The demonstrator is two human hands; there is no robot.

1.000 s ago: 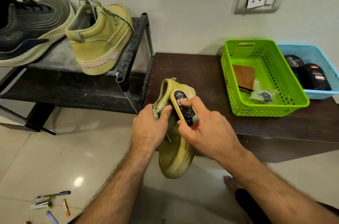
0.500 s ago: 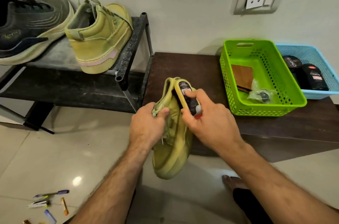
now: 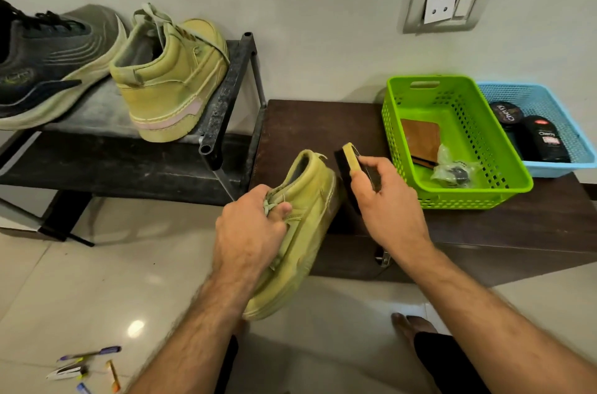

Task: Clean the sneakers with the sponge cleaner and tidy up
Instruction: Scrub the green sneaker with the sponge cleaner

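- Swung off the upper since a moment ago: sponge cleaner [image 3: 353, 169], now against the right flank of the held sneaker [image 3: 300, 225], likely to scrub the sole edge.
- Gripped by the right hand [image 3: 389, 209], sponge face turned left.
- Steadied by the left hand [image 3: 248, 229], curled at the laces, toe near.
- Parked far left on the rack [image 3: 226, 93]: second sneaker [image 3: 171, 77].

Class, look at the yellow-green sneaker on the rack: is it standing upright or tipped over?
Upright. The sneaker on the rack rests on its sole on the shelf, opening facing up, heel toward the camera.
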